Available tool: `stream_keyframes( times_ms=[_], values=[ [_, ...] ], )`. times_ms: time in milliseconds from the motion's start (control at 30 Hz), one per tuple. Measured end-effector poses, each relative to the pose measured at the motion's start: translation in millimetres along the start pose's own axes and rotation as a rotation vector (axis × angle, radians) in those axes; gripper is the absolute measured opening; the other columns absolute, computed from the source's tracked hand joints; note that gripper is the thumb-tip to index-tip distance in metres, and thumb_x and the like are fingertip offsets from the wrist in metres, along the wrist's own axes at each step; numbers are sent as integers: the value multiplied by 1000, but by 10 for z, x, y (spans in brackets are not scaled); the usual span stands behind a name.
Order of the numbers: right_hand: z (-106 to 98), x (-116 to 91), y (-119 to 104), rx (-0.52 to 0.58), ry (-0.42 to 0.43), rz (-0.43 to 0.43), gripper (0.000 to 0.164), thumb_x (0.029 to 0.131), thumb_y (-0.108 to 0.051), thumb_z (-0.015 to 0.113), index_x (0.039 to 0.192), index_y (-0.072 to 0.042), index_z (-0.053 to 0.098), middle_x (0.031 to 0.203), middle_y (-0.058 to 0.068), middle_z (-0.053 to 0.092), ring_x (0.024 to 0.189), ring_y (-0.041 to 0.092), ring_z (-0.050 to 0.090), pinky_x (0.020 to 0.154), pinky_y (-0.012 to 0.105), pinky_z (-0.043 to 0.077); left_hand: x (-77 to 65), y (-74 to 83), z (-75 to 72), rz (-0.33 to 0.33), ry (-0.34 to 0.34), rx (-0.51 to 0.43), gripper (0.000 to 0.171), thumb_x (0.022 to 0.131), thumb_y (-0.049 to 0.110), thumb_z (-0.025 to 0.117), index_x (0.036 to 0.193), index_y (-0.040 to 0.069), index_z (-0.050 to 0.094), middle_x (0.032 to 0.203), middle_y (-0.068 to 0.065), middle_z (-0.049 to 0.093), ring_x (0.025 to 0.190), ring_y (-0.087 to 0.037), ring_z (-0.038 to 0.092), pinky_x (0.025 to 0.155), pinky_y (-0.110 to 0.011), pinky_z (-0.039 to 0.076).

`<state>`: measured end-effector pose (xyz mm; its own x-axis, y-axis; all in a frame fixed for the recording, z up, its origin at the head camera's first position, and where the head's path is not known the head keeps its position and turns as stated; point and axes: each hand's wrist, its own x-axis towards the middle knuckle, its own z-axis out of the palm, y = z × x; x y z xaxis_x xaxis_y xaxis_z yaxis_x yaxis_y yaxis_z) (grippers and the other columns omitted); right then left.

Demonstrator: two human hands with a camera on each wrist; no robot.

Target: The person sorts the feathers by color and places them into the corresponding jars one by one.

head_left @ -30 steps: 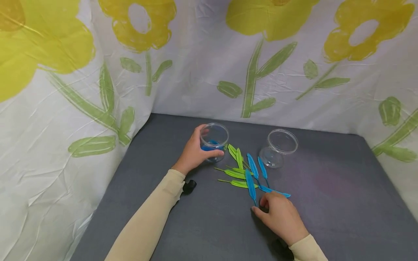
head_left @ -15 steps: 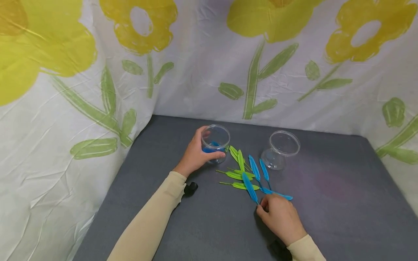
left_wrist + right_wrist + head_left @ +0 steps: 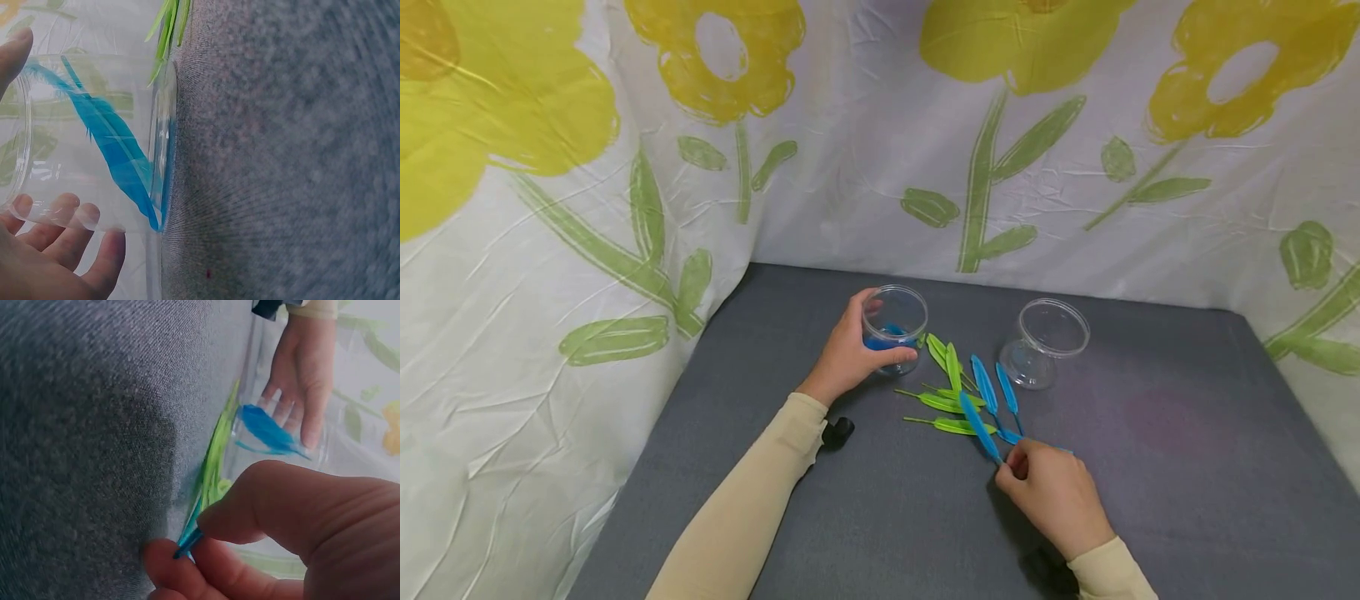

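Note:
My left hand [image 3: 846, 354] grips a clear plastic jar [image 3: 895, 312] from its left side, thumb in front and fingers behind. Inside that jar a blue feather [image 3: 115, 140] leans diagonally, seen through the wall in the left wrist view. My right hand [image 3: 1054, 497] pinches the quill end of another blue feather [image 3: 979, 427] between thumb and fingertips, its vane pointing away and to the left. Under and beside it lie several green feathers [image 3: 938, 402]. More blue feathers [image 3: 983, 385] lie just right of the green ones, one partly hidden by my right hand.
A second clear jar [image 3: 1052, 329] stands upright at the back right of the grey tabletop [image 3: 1180, 467]. A white cloth with yellow flowers [image 3: 850, 167] hangs behind the table and along its sides.
My right thumb and fingers have closed on the blue feather's quill end. That end has shifted right and slightly away, and the feather slants more. My left hand keeps its hold on the jar.

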<state>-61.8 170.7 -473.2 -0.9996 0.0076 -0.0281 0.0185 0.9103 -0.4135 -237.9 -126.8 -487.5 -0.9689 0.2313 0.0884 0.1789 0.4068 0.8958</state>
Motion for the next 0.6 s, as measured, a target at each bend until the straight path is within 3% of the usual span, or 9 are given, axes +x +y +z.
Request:
stream_keyframes(
  times_ms=[233, 433, 600],
  values=[
    [0, 13, -6, 17, 8, -12, 13, 85, -16, 79, 79, -19, 68, 67, -7, 61, 60, 12, 53, 57, 34, 43, 2, -13, 5, 1, 3, 4, 122, 74, 67, 93, 169, 36, 22, 168, 0, 44, 157, -23, 43, 124, -61, 42],
    [-9, 14, -6, 22, 87, -127, 19, 83, -9, 80, 76, -21, 67, 68, -11, 62, 62, 5, 54, 60, 32, 46, -2, -8, 7, 3, 4, 6, 121, 75, 66, 93, 168, 36, 23, 168, 0, 45, 156, -22, 43, 124, -59, 43],
    [-131, 70, -33, 34, 113, -199, 21, 83, -7, 81, 77, -23, 68, 69, -13, 63, 65, 1, 55, 62, 28, 48, -12, 10, 2, 3, 0, -5, 120, 76, 65, 94, 169, 36, 23, 167, 1, 44, 156, -21, 43, 124, -58, 43]
  ],
)
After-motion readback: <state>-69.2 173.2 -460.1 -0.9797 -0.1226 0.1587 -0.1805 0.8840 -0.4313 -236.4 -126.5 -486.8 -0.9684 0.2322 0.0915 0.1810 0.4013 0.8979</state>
